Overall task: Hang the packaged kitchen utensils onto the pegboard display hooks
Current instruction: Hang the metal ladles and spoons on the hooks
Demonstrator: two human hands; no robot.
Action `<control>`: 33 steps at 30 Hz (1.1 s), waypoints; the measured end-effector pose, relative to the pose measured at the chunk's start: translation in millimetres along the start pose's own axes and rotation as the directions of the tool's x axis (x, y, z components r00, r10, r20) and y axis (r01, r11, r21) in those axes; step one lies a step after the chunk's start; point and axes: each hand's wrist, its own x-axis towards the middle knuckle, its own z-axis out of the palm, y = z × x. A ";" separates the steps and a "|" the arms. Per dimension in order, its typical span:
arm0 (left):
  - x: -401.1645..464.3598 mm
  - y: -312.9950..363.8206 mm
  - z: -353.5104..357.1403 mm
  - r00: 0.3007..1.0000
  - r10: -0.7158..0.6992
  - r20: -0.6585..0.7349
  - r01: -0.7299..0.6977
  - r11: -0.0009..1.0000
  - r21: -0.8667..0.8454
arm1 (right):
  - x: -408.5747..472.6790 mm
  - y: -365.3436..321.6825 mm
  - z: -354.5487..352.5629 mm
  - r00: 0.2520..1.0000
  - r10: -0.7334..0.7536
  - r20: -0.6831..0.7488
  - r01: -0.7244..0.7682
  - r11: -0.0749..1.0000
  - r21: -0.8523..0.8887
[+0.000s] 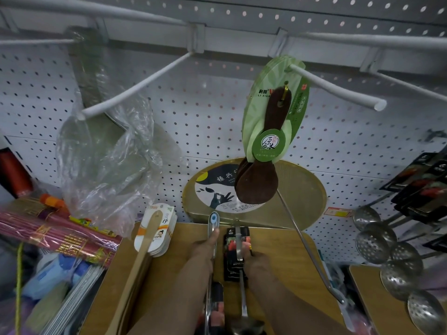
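White pegboard [338,146] backs a cluttered shop bay, and nearest the camera a brown board [174,281] carries the stock waiting to be hung. On it, the left hand [204,252] grips a steel utensil handle [213,223] with a blue-ringed hanging hole at its tip, thumb lying along the metal, while the right hand [256,259], just beside it, pinches a ladle on a black backing card [235,252]. Left of them lie carded wooden spatulas [152,235]. Farther back, a round mesh skimmer [290,197] leans against the wall, and above it dark wooden rice paddles on green cards [268,131] already hang from one white hook [338,85]. Another hook [135,88] to the left looks free at its tip, beside crinkled clear plastic [108,165]. To do this step well, I judge each piece should be raised upright one at a time, the hanging hole squared to the hook's end, then slid fully back so it cannot swing off.
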 end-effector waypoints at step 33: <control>-18.7 -28.4 24.7 0.980 0.018 -0.200 0.008 0.992 0.128 | -42.7 17.3 -100.2 0.997 -0.071 0.018 0.071 0.997 0.040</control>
